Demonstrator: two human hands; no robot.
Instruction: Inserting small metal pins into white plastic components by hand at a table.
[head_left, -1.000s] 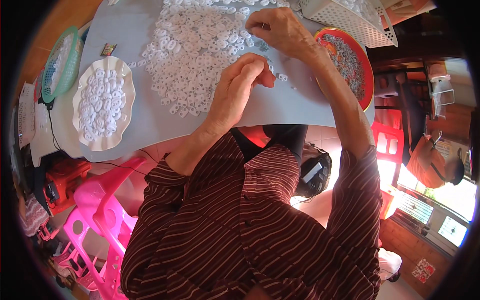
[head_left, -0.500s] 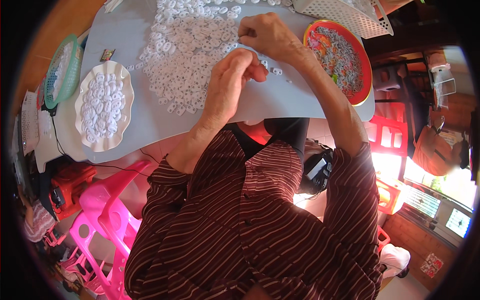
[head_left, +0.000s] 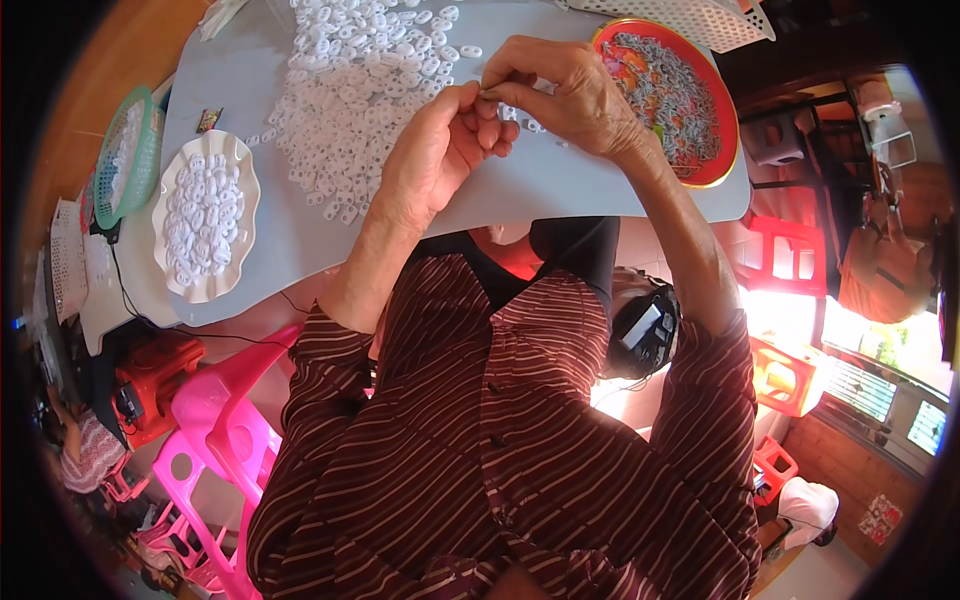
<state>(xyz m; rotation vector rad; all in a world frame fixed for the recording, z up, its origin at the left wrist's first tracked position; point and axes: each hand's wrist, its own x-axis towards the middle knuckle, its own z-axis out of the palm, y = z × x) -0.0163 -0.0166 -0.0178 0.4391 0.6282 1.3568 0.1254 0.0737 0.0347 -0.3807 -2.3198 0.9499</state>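
My left hand and my right hand meet above the near part of the table. Thumb and fingers of both are pinched together, fingertip to fingertip, at something too small to make out. The other fingers of my left hand are curled, palm turned partly up. Under and left of the hands spreads a big heap of small white plastic pieces with holes. A few loose white pieces lie just below my right hand. Right of it stands a red round tray full of small grey metal-looking parts.
At left, a cream scalloped dish holds white oval pieces, beside a green basket and a small wrapped packet. A white perforated basket stands at the far right. A pink chair is at lower left, red stools at right.
My hands, apart before, have come together at the fingertips. My left hand has risen slightly and turned its palm up; my right has lowered a little. The whole view has shifted slightly.
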